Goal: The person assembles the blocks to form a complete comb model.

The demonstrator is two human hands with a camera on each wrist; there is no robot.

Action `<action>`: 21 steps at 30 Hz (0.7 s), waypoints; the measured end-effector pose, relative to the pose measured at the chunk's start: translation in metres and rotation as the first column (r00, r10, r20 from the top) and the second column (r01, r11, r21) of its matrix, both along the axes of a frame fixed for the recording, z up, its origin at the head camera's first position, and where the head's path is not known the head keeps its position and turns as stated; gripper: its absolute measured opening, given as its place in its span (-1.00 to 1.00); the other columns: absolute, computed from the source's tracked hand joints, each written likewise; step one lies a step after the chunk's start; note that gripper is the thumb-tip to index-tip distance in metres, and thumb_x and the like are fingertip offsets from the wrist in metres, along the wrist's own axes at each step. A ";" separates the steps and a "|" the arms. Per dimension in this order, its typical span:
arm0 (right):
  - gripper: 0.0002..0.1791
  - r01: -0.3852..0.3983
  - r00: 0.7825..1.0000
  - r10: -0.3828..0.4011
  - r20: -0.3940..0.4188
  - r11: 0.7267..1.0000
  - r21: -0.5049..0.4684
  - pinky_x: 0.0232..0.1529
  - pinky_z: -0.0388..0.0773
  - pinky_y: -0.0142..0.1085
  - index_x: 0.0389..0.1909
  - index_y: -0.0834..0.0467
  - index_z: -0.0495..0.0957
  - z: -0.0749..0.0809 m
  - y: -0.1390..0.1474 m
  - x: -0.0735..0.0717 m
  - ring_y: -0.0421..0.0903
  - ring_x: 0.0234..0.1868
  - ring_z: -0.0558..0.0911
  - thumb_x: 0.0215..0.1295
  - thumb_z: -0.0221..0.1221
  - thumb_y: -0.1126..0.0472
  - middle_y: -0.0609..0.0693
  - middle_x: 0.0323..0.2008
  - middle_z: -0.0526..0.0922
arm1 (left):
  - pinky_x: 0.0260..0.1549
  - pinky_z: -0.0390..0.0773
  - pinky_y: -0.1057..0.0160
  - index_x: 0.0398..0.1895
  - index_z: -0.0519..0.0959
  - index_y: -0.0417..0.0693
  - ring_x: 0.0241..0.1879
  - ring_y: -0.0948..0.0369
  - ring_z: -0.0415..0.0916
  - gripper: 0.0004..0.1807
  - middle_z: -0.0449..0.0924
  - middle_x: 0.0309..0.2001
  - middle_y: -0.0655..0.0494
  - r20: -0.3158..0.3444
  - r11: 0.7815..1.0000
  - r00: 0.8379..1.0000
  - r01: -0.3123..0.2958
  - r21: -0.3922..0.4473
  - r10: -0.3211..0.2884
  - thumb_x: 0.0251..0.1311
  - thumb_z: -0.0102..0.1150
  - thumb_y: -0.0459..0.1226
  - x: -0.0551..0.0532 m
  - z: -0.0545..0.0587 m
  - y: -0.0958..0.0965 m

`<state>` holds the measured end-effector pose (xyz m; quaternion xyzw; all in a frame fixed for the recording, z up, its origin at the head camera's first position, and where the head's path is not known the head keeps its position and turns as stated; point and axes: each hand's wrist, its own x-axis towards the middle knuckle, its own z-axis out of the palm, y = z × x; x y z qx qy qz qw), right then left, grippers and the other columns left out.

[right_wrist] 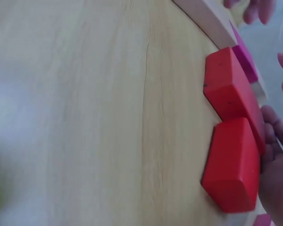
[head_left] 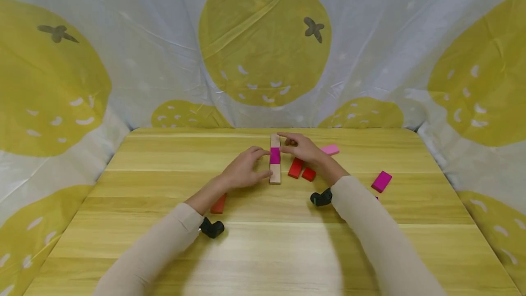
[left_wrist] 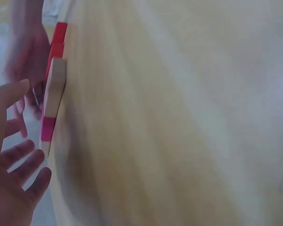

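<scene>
Three blocks lie end to end in a straight row: a plain wooden block nearest, a magenta block in the middle, another plain wooden block at the far end. On the row's left side is my left hand, thumb at the near block and fingertips by the magenta one. Its fingers look spread and relaxed in the left wrist view. My right hand reaches in from the right, index finger stretched toward the far block. Beneath its wrist lie two red blocks.
A pink block lies behind the right wrist. Farther right sits a magenta block, with another magenta piece mostly hidden by the sleeve. An orange-red block shows under the left forearm. Black wrist cameras hang below both sleeves. Patterned cloth surrounds the table.
</scene>
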<state>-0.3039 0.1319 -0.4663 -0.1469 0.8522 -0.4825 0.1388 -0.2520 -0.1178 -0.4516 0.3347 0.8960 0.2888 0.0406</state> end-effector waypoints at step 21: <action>-0.40 -0.147 0.973 0.159 -0.166 0.986 0.084 0.22 0.50 0.12 0.46 0.31 0.38 0.029 0.066 0.042 0.18 0.08 0.60 0.50 0.24 0.18 0.31 0.13 0.57 | 0.49 0.08 0.03 0.54 0.32 -0.21 0.53 -0.03 0.10 0.04 0.22 0.54 -0.09 0.091 0.993 0.990 0.113 -0.041 -0.109 0.08 0.55 0.10 -0.058 -0.003 0.013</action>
